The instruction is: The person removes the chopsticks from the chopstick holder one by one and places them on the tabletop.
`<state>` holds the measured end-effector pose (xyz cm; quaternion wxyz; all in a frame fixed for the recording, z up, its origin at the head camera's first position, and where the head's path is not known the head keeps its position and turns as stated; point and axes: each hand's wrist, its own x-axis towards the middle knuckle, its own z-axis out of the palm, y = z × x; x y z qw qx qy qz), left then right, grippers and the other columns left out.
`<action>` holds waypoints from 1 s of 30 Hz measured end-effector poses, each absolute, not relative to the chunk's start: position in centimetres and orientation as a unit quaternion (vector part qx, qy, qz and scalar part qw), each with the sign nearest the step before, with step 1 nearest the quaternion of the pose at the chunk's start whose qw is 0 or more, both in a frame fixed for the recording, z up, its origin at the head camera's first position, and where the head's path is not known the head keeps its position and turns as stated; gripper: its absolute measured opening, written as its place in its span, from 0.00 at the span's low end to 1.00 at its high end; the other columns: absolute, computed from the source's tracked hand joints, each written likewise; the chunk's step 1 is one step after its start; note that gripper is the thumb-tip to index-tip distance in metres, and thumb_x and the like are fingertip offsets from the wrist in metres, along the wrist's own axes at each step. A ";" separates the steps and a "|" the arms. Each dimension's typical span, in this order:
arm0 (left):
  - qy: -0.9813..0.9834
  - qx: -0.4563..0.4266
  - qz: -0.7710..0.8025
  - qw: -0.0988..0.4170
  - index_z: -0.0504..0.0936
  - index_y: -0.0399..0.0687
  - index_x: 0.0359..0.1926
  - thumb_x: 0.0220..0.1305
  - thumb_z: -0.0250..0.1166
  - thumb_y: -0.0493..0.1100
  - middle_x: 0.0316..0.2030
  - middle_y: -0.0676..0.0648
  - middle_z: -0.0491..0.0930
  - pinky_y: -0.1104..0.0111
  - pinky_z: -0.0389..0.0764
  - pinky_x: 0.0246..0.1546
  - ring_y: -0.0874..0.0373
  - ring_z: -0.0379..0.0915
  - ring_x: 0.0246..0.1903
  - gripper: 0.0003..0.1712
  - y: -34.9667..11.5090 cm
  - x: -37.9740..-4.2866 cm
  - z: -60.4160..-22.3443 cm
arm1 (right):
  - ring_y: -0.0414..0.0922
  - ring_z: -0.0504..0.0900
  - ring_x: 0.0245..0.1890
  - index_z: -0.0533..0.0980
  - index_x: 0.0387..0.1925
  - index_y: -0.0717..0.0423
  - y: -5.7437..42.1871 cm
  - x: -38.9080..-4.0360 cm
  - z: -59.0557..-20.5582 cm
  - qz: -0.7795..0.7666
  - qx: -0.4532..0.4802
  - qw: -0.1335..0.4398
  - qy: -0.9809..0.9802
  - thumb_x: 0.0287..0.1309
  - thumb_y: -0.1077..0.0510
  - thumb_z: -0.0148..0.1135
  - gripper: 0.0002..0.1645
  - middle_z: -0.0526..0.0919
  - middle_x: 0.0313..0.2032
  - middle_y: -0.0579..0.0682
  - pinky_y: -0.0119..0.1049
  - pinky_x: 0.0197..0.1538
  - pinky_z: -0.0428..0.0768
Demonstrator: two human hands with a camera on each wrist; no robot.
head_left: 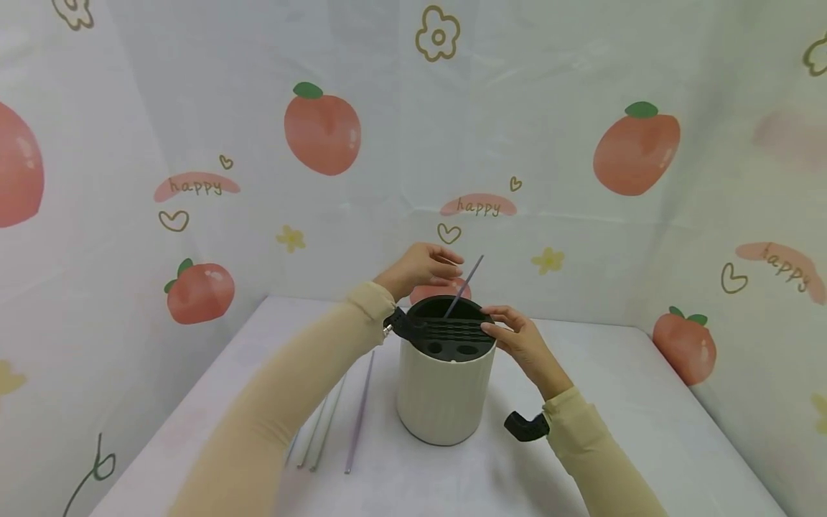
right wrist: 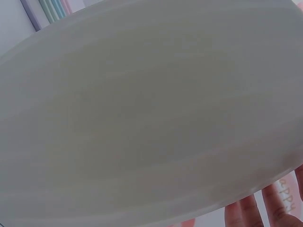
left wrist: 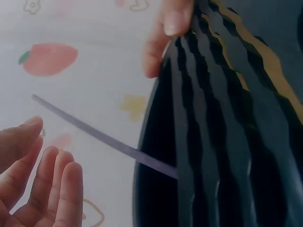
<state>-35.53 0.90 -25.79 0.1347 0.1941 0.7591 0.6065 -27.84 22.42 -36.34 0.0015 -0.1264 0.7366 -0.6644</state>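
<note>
A purple chopstick (head_left: 465,286) leans in the rear opening of a cream ribbed utensil holder (head_left: 442,402), its thin end up. The holder has a black slotted insert (head_left: 459,330) with round holes at the front. My left hand (head_left: 423,269) is raised behind the rim, left of the chopstick. In the left wrist view, the fingers of that left hand (left wrist: 42,179) are spread apart from the chopstick (left wrist: 109,142) with nothing between them. My right hand (head_left: 523,345) rests its fingertips on the holder's right rim; its fingers (right wrist: 272,203) look fairly straight beside the wall in the right wrist view.
Several pastel chopsticks (head_left: 360,416) lie on the white table (head_left: 581,459) left of the holder, partly hidden by my left sleeve. A black wrist mount (head_left: 526,426) sticks out from my right cuff. Fruit-printed cloth (head_left: 388,201) hangs behind and at the sides.
</note>
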 end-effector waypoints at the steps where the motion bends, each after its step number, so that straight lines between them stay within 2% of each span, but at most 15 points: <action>1: 0.759 0.195 0.606 0.137 0.80 0.34 0.52 0.61 0.66 0.33 0.53 0.36 0.79 0.54 0.79 0.56 0.44 0.80 0.50 0.18 1.1 -35.6 -25.9 | 0.36 0.78 0.45 0.66 0.61 0.67 22.4 -27.8 -36.3 -0.664 -0.126 0.002 0.737 0.65 0.56 0.59 0.27 0.70 0.54 0.54 0.26 0.53 0.77; 12: 0.768 0.187 0.587 0.175 0.79 0.32 0.53 0.61 0.65 0.31 0.51 0.36 0.80 0.61 0.82 0.53 0.44 0.79 0.49 0.18 1.9 -35.7 -26.7 | 0.37 0.77 0.46 0.66 0.61 0.66 22.3 -27.8 -36.3 -0.660 -0.125 0.003 0.741 0.65 0.56 0.59 0.27 0.70 0.53 0.54 0.29 0.55 0.76; 16: 0.771 0.191 0.579 0.183 0.79 0.31 0.53 0.61 0.65 0.30 0.53 0.35 0.79 0.63 0.82 0.51 0.53 0.80 0.41 0.19 2.0 -35.6 -26.9 | 0.37 0.77 0.47 0.66 0.61 0.65 22.4 -27.8 -36.4 -0.656 -0.121 0.002 0.745 0.65 0.55 0.59 0.28 0.71 0.53 0.52 0.31 0.56 0.76; 20: 0.773 0.190 0.576 0.188 0.78 0.30 0.53 0.60 0.65 0.29 0.53 0.33 0.78 0.65 0.83 0.50 0.58 0.78 0.37 0.19 2.1 -35.6 -27.1 | 0.37 0.77 0.46 0.66 0.61 0.65 22.4 -27.9 -36.5 -0.659 -0.121 0.002 0.742 0.65 0.56 0.59 0.27 0.71 0.51 0.51 0.28 0.54 0.77; 26: 0.778 0.186 0.572 0.183 0.80 0.30 0.50 0.61 0.63 0.27 0.49 0.34 0.80 0.67 0.84 0.47 0.61 0.77 0.33 0.15 2.4 -35.6 -27.2 | 0.36 0.77 0.46 0.66 0.61 0.66 22.4 -27.9 -36.5 -0.662 -0.120 0.001 0.740 0.65 0.56 0.59 0.28 0.71 0.51 0.50 0.26 0.53 0.77; 30: 0.778 0.186 0.571 0.186 0.80 0.30 0.51 0.60 0.63 0.27 0.50 0.33 0.79 0.66 0.84 0.46 0.60 0.77 0.32 0.16 2.5 -35.6 -27.1 | 0.36 0.77 0.46 0.66 0.61 0.65 22.4 -28.0 -36.5 -0.660 -0.114 0.003 0.743 0.65 0.56 0.59 0.27 0.70 0.53 0.52 0.28 0.54 0.76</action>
